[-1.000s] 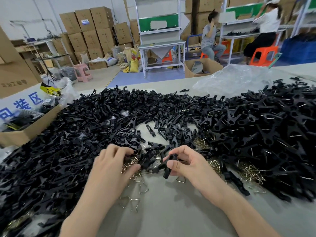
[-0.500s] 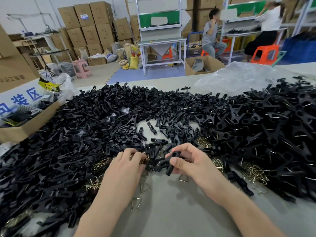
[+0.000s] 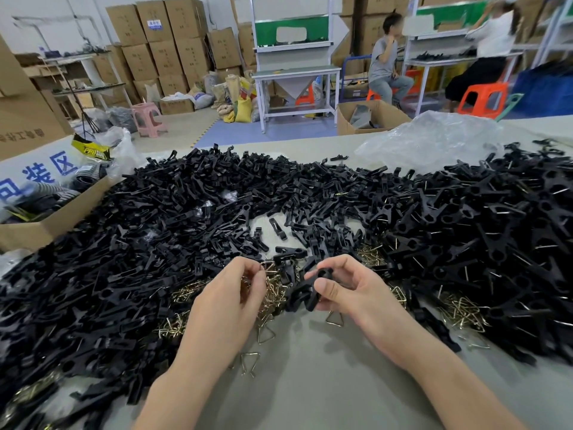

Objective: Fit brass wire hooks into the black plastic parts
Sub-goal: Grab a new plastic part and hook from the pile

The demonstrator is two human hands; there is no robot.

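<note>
left hand (image 3: pixel 228 301) and right hand (image 3: pixel 350 290) at the middle of the worktop (image 3: pixel 310 383), a little in from its near edge. over the last second we see the left hand rise out of the loose heap of brass hooks (image 3: pixel 276 294), where its fingers had been pressed down among the wires. it now stands just above the heap with a brass wire hook (image 3: pixel 270 267) at its fingertips. the right hand has kept its hold on the black plastic part (image 3: pixel 310 294) throughout. we read this as the pick finished and the fitting step about to begin: hook and part are near each other but still apart.

pose: the left hand shows its back to us, fingers curled in, thumb and forefinger closed in a pinch on the hook as far as we can tell; the wire is small and partly hidden. the right hand has its thumb laid across the near face of the part and its forefinger arched over the top, a firm closed grip. the part points toward the left hand. unfitted black parts (image 3: pixel 155 228) cover the worktop toward its left and far edges. parts showing wire (image 3: pixel 465 228) lie toward its right edge.
</note>
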